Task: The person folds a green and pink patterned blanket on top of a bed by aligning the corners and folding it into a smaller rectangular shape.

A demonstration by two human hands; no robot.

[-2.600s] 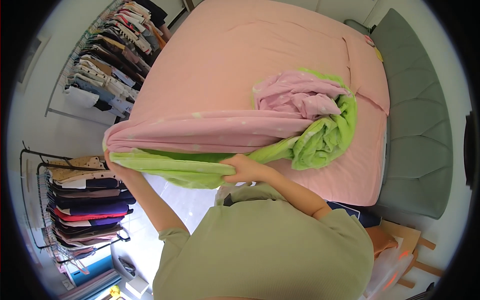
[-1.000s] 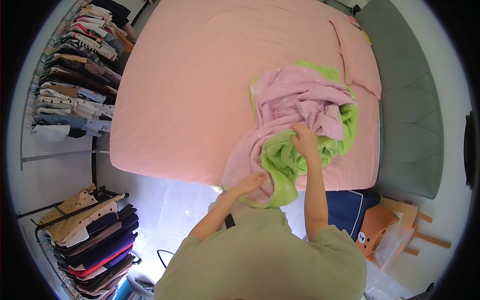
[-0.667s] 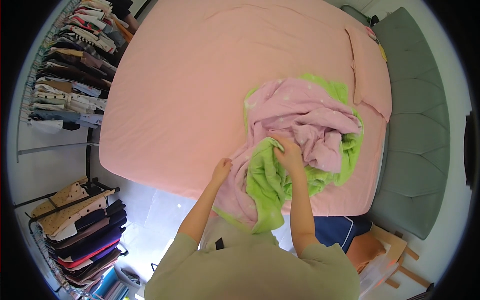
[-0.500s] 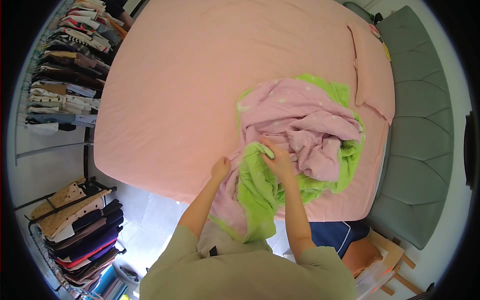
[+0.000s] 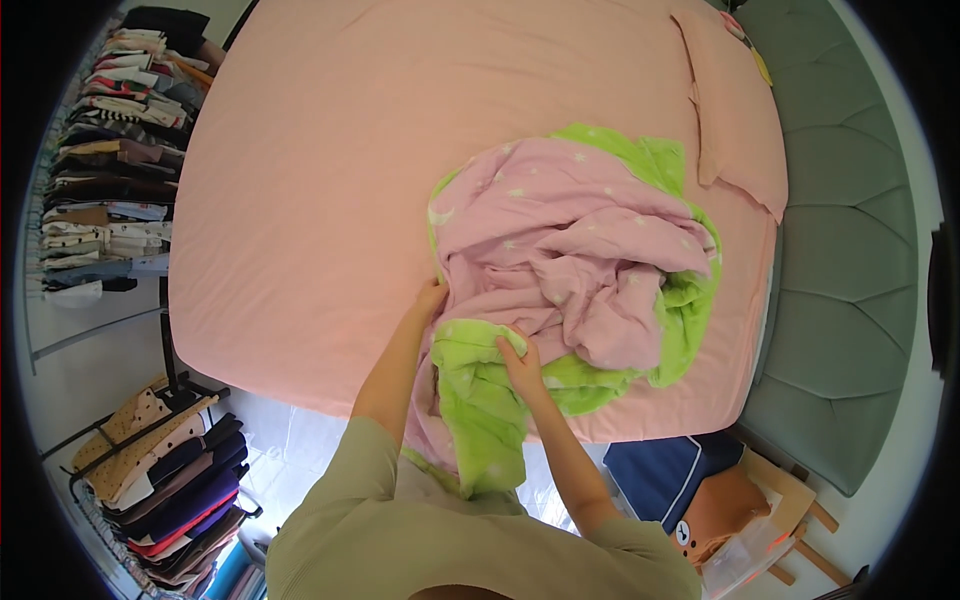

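Observation:
A rumpled blanket (image 5: 590,230), pink with small white patterns on one face and bright green on the other, lies heaped on the near right part of the bed. My left hand (image 5: 432,297) is closed on the blanket's left edge, its fingers partly hidden by the cloth. Nearer to me, my right hand (image 5: 522,365) grips a folded-over green part, the thumb on top. From between my hands, a green and pink length of the blanket hangs over the bed's near edge against my body.
The bed has a peach sheet (image 5: 300,200), with a matching pillow (image 5: 735,120) by the grey-green padded headboard (image 5: 840,250). Clothes racks (image 5: 110,190) stand along the left. A navy blue box-like item (image 5: 665,480) and a wooden-framed chair (image 5: 790,500) are at the near right.
My left hand has moved farther away along the blanket's edge. My right hand has come nearer and to the left with the green part, and the blanket's left side has spread farther left.

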